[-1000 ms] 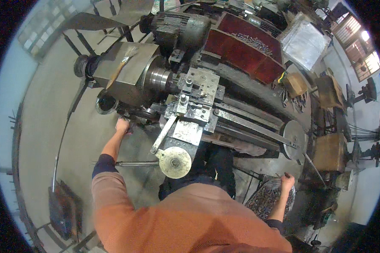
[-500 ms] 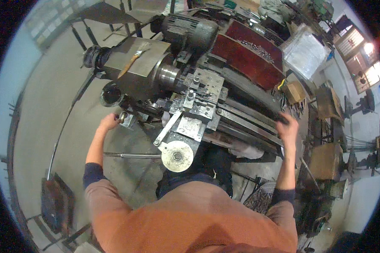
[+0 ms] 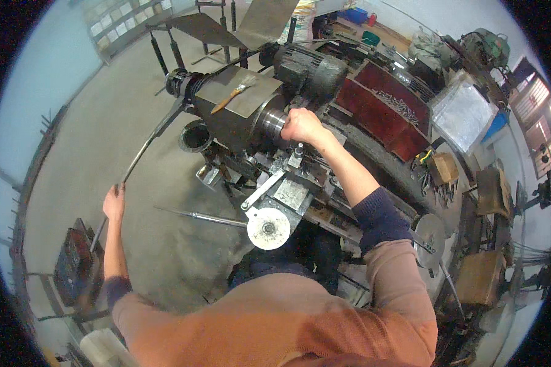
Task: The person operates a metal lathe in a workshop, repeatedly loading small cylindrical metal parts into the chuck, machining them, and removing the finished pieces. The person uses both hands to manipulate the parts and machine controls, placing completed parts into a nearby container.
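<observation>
My left hand (image 3: 114,202) is closed around a long metal bar (image 3: 142,148), which slants down and left from the left end of a lathe headstock (image 3: 236,101). My right hand (image 3: 301,125) reaches across the machine, fingers curled, at the front of the shiny round spindle nose (image 3: 274,124). What those fingers hold, if anything, is hidden behind the fist. Just below the right wrist stands the tool post (image 3: 296,156). Nearer my body are a flat metal handle (image 3: 264,191) and a round pale dial (image 3: 269,229). A wooden-handled brush (image 3: 231,99) lies on the headstock cover.
Behind the bed is a dark red tray (image 3: 373,107) with small metal pieces (image 3: 397,105). An electric motor (image 3: 309,70) sits behind the headstock. To the right are a handwheel (image 3: 430,237), a cardboard box (image 3: 442,168) and hand tools. A metal rod (image 3: 220,219) sticks out left from the dial.
My left hand has left a knob below the headstock and moved down-left onto the long bar. My right hand has swung from the bed's right end to the spindle nose. The view has shifted.
</observation>
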Tool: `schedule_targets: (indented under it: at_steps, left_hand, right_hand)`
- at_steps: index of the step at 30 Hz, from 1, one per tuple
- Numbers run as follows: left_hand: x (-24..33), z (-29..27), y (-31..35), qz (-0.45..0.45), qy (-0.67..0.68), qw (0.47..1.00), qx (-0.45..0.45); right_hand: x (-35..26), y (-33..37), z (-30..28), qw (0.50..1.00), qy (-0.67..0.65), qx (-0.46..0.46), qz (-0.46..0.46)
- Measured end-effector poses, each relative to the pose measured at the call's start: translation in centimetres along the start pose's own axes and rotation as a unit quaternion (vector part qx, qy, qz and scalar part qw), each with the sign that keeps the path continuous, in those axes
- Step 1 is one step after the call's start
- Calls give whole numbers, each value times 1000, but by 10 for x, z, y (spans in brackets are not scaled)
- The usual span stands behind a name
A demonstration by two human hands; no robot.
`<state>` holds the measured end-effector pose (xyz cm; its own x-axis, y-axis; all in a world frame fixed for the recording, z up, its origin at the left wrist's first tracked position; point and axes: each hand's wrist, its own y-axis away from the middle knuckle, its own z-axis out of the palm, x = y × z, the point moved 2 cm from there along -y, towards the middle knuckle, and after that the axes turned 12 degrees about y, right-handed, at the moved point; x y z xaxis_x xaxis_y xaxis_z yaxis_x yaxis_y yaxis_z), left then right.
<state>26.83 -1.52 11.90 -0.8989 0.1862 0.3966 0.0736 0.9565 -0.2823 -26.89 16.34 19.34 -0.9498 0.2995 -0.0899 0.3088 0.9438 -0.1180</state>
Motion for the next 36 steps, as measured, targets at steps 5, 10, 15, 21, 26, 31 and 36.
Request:
schedule_targets:
  at_steps: [5, 10, 15, 21, 26, 31, 36]
  left_hand:
    - [71, -13, 78, -34, -63, 997, 0]
    - [88, -25, 69, 59, -57, 992, -95]
    - [231, -17, 63, 122, 492, 845, -170]
    - [373, 50, 120, -37, 752, 411, -514]
    - [382, 64, 129, 0, 759, 434, -485]
    - [375, 43, 121, 144, 695, 589, -388]
    - [369, 26, 114, 268, 550, 696, -374]
  right_hand:
    - [-8, -2, 0, 1000, 16, -11, -25]
    - [-9, 20, -32, 997, 1, 31, -69]
    - [-36, 86, -56, 914, -195, 246, -256]
    - [-60, 125, -50, 911, -162, 313, -217]
    - [-48, 137, -42, 924, -160, 291, -187]
    - [-57, 136, -45, 933, -156, 267, -185]
    - [-49, 123, -39, 939, -152, 205, -232]
